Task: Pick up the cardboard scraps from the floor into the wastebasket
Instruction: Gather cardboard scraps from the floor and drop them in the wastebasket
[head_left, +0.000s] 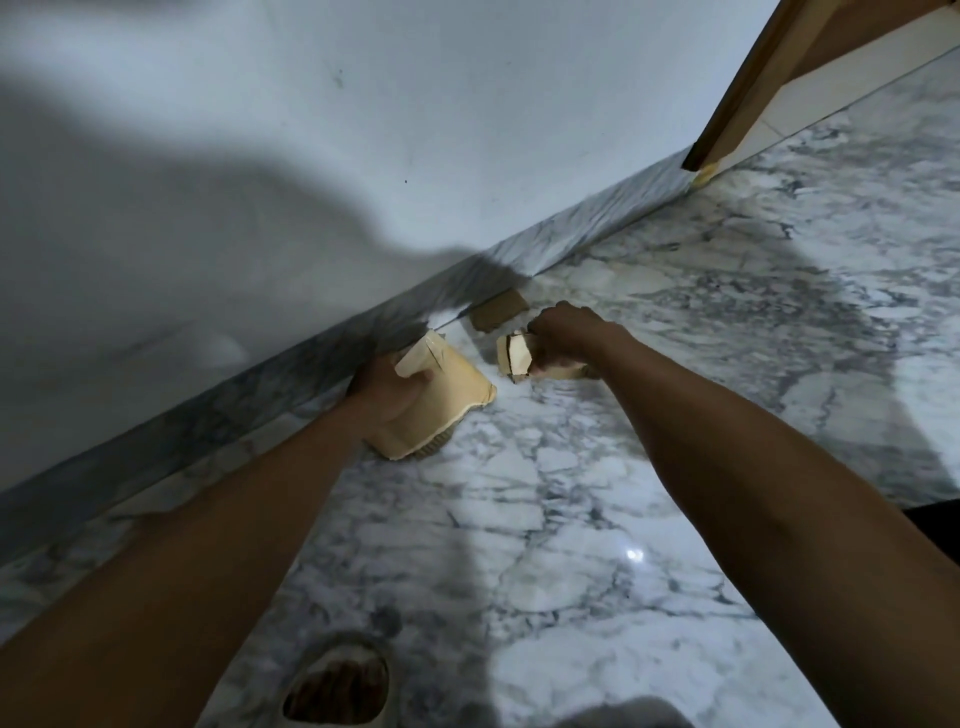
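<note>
A home interior, seemingly: polished grey-veined white marble floor, matching marble skirting under a plain white painted wall, brown wooden door frame at the frame's upper right.

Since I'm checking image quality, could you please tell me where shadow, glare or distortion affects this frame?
Head view: broad shadow darkens the white wall and falls over the small brown cardboard scrap; a glare spot shines on the grey-veined marble floor; wide-angle bending curves the marble skirting.

Dim, cool light. Big soft shadow covers the wall at upper left and falls across the floor at centre. Small glare spot lower right. Soft focus throughout; wide-angle bending at the frame edges.
</note>
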